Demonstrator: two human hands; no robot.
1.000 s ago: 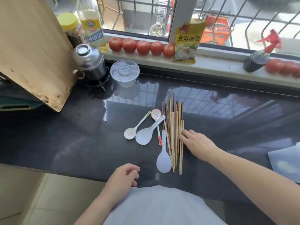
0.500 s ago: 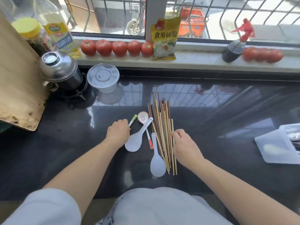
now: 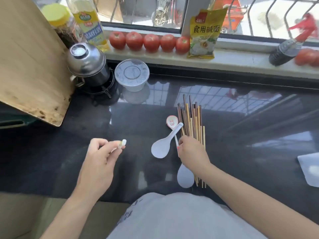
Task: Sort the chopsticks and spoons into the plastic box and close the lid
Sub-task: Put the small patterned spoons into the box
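A bundle of wooden chopsticks [image 3: 192, 120] lies on the dark counter [image 3: 120, 121]. Left of it are a white spoon [image 3: 160, 149] and a thin-handled spoon with a rabbit print [image 3: 172, 121]; a second white spoon [image 3: 185, 177] lies nearer me. My right hand [image 3: 192, 153] lies over the chopsticks, fingers bent, with its fingertips pinching the rabbit spoon's red-tipped handle. My left hand [image 3: 101, 157] holds a small green-handled spoon [image 3: 123, 142] lifted off the counter; its bowl is hidden in the hand. A corner of the pale plastic box [image 3: 309, 167] shows at the right edge.
A wooden cutting board [image 3: 29, 62] leans at the left beside a steel pot [image 3: 87, 63] and a lidded clear tub [image 3: 132, 75]. On the sill stand tomatoes [image 3: 150, 42], a yellow packet [image 3: 204, 31], bottles and a spray bottle [image 3: 290, 49].
My left hand picked up the green-handled spoon and drew it left, away from the pile. My right hand shifted left across the chopsticks onto the rabbit spoon's handle.
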